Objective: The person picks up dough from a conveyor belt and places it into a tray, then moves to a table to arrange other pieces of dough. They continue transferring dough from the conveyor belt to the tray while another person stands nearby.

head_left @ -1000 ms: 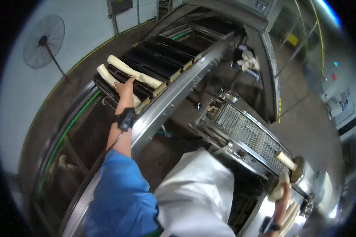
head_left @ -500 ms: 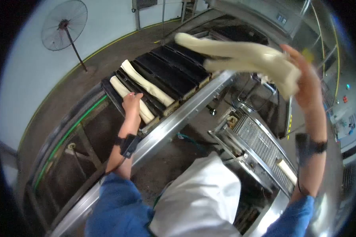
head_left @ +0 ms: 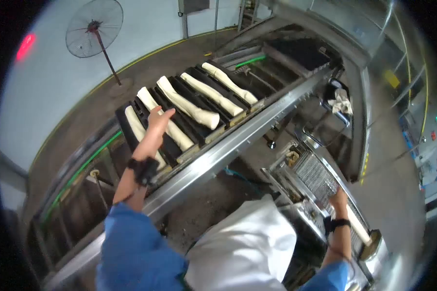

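Several long pale dough rolls lie side by side in black trays on a metal-railed line. My left hand rests over one dough roll near the left end, its thumb and fingers apart. Beside it lies a wider, bent dough roll. At the lower right my right hand is down at a metal mesh conveyor, close to the upper end of another pale dough roll. The right fingers are small and blurred, and I cannot tell whether they grip it.
A polished steel rail runs diagonally between me and the trays. A standing fan is by the wall. Off-white scraps hang on a metal frame at the right. A green strip edges the line at left.
The dough that my right hand held up now lies in the trays further right. My right hand has dropped to the mesh conveyor. My left hand stays over the left-end rolls.
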Available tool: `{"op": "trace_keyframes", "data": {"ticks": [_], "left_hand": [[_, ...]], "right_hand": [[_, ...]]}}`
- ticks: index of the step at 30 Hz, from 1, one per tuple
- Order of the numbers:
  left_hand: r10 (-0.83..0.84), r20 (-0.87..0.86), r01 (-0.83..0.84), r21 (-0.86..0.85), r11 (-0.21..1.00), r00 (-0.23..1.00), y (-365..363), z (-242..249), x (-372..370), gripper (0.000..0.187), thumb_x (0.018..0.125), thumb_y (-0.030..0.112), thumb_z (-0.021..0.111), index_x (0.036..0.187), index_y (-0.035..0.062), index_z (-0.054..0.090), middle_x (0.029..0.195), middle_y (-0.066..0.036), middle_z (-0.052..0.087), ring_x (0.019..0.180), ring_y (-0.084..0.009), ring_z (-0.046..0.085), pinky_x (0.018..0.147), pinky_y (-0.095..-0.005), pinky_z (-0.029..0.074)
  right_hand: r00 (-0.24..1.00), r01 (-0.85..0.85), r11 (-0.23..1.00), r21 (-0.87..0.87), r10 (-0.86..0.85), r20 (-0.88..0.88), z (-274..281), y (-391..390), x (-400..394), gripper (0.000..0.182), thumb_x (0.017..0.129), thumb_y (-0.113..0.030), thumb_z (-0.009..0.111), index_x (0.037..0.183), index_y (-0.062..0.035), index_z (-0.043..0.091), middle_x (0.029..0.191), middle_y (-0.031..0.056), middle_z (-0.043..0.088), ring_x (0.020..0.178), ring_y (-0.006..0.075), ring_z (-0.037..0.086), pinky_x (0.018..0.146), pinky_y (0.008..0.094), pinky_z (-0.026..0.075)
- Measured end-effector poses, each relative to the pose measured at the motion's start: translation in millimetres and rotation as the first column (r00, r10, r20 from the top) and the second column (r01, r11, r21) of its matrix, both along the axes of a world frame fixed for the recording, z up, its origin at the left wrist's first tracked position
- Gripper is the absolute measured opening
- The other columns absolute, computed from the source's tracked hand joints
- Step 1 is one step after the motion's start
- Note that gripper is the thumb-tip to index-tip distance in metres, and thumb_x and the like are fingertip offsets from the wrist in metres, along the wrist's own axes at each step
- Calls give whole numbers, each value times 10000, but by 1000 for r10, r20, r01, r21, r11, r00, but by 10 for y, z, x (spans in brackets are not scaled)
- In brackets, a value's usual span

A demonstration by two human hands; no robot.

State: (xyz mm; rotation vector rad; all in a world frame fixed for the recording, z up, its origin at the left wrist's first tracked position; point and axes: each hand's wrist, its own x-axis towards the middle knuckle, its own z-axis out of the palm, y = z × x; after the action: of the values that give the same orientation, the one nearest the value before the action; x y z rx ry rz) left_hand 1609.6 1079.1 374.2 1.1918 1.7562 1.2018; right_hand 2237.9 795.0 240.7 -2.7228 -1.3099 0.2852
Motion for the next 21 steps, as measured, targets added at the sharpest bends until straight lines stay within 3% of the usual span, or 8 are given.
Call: {"op": "trace_keyframes", "data": {"ticks": [7, 11, 13, 15, 16, 17, 19, 21], "left_hand": [[-426, -290, 407, -126, 905, 857, 793, -703, -781, 579, 827, 363, 658, 1217, -50, 550, 1020, -169, 658, 889, -273, 623, 758, -411, 471], [110, -78, -104, 86, 991, 991, 123, 232, 137, 357, 806, 236, 672, 1036, -35, 634, 846, -114, 647, 753, -209, 597, 671, -355, 457], [83, -26, -78, 167, 983, 996, 99, 309, 442, 445, 823, 248, 671, 1177, -6, 579, 1093, -101, 632, 932, -192, 580, 830, -318, 445], [-62, 125, 47, 117, 992, 990, 192, 307, 723, 525, 825, 226, 673, 1269, -5, 518, 1252, -135, 569, 1134, -211, 515, 986, -313, 359], [-49, 205, 30, 94, 995, 978, 187, 340, 948, 480, 848, 167, 644, 1287, 20, 515, 1309, -167, 517, 1273, -241, 417, 1069, -310, 275], [-280, -82, 291, 222, 930, 957, 354, -13, 789, 517, 812, -47, 560, 1316, 47, 497, 1312, -216, 495, 1298, -318, 397, 1106, -350, 265], [-378, -494, 537, 230, 812, 783, 1000, -820, 325, 770, 655, -244, 398, 1360, 62, 447, 1277, -260, 503, 1258, -408, 425, 1092, -436, 318], [-365, -774, 498, -75, 864, 517, 595, -155, 646, 700, 696, -175, 458, 1365, 31, 432, 1308, -243, 510, 1241, -375, 474, 1065, -403, 374]], "right_hand": [[937, 27, 996, -80, 2, 349, 271, -233, 54, 540, 742, -257, 731, 1229, -145, 527, 1250, 95, 527, 1220, 309, 475, 918, 582, 423], [955, -40, 991, -127, 76, 288, 530, -31, 128, 454, 739, -233, 719, 1155, -106, 586, 1186, 135, 564, 1137, 333, 532, 892, 517, 463], [989, 108, 992, 72, -115, 95, 430, 14, 420, 478, 723, -202, 705, 1176, -96, 595, 1129, 177, 592, 1056, 352, 570, 868, 450, 494], [871, 354, 811, 467, -104, -480, 481, -215, 873, 466, 767, -228, 707, 1185, -63, 585, 1183, 170, 567, 1085, 302, 559, 877, 419, 501], [942, 207, 745, 634, 24, -336, 594, -502, 997, 462, 802, -252, 695, 1198, -48, 571, 1206, 162, 551, 1098, 280, 550, 881, 400, 512], [981, 41, 643, 765, 119, -153, 730, -829, 1099, 463, 837, -276, 683, 1211, -33, 556, 1229, 153, 536, 1112, 257, 541, 884, 381, 522], [697, 678, 161, 717, 168, -697, 986, -1366, 1312, 480, 896, -316, 634, 1238, -4, 509, 1285, 162, 490, 1146, 257, 526, 903, 364, 535], [758, 642, 18, 767, 136, -638, 1229, -2060, 1274, 492, 904, -306, 617, 1256, 5, 472, 1280, 186, 487, 1146, 273, 531, 920, 362, 540]]}}
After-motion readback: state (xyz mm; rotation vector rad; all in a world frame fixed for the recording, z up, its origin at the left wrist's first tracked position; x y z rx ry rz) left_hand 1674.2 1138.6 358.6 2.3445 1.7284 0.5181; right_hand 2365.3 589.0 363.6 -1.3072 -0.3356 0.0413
